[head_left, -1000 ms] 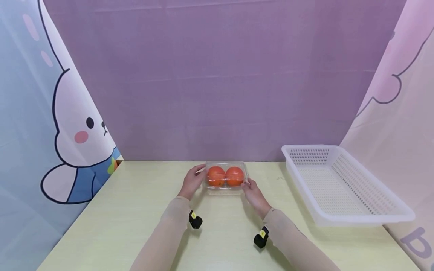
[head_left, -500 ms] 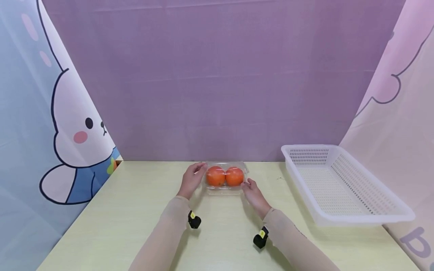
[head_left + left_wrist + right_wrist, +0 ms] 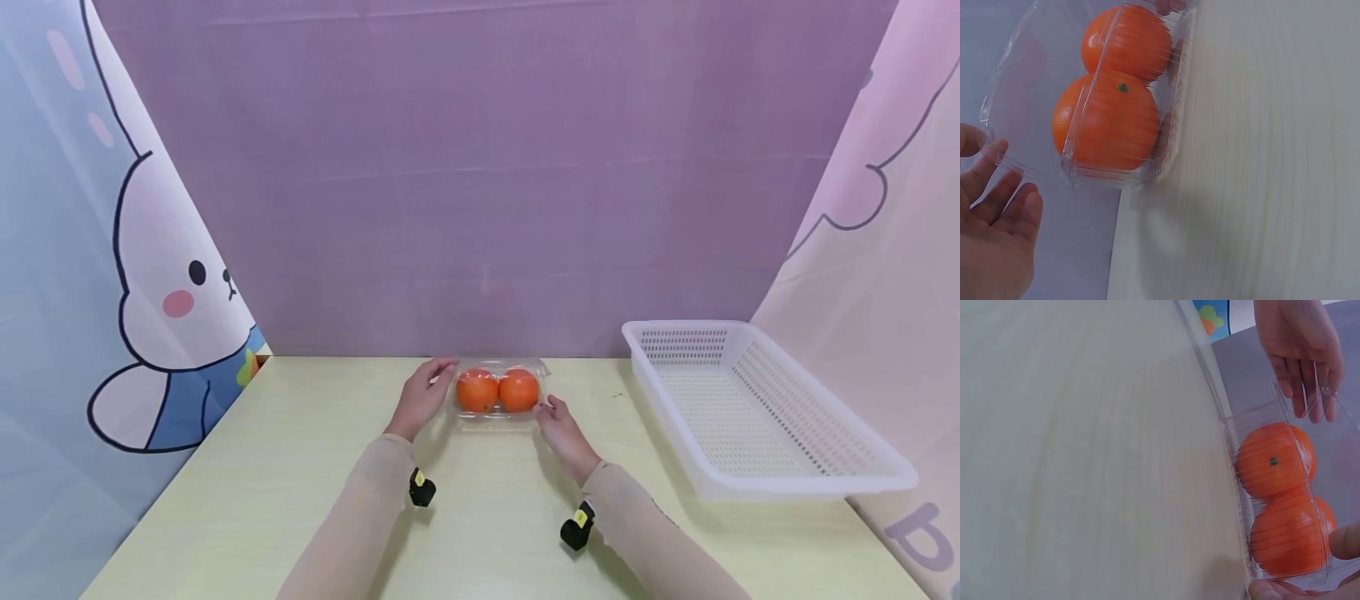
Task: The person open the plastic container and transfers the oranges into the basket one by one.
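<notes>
In the head view a clear plastic clamshell box (image 3: 495,423) sits near the table's back edge. Two oranges (image 3: 477,391) lie side by side in it. The left hand (image 3: 422,398) pinches a corner of its clear lid (image 3: 1022,112), which stands raised from the base in the left wrist view; thumb and fingertips meet at that corner. At the box's other end, the right hand (image 3: 562,433) grips the near right side, thumb above and fingers low. Only part of the right hand shows in the right wrist view.
A white perforated plastic basket (image 3: 750,483) stands on the right of the pale table (image 3: 480,533). A purple cloth (image 3: 480,183) hangs behind, with printed cloths on both sides.
The left hand and forearm have shifted slightly left, the fingertips staying at the lid's corner. The right hand and the oranges look unmoved.
</notes>
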Demonstrator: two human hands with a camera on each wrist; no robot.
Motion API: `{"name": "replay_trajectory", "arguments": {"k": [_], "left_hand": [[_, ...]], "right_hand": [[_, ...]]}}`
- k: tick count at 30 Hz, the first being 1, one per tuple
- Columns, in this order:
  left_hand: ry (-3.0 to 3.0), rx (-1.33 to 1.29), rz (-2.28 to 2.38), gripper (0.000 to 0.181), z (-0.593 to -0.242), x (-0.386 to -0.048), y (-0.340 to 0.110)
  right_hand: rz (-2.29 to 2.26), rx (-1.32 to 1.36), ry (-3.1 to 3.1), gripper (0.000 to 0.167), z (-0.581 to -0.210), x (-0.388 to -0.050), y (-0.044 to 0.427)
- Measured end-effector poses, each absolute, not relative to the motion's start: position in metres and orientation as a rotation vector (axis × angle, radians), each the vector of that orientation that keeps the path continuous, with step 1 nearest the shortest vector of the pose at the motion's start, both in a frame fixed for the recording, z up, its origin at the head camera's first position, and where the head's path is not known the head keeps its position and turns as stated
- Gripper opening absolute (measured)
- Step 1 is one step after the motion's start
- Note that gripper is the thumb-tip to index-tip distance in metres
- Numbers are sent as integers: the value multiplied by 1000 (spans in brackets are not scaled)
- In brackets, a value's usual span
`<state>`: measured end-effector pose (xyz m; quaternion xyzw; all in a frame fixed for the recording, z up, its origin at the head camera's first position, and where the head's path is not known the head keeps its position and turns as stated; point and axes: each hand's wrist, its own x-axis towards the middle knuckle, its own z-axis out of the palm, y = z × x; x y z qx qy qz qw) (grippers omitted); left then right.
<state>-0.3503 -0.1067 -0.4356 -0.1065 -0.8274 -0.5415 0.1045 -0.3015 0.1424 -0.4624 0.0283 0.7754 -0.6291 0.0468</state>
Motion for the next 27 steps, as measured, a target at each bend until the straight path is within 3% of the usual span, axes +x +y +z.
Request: {"name": "replay_trajectory", "arguments": {"k": [27], "left_hand": [[-2457, -375, -1499, 37, -428, -347, -112]], "right_hand": [[-1950, 74, 2329, 64, -462, -299, 143]]}}
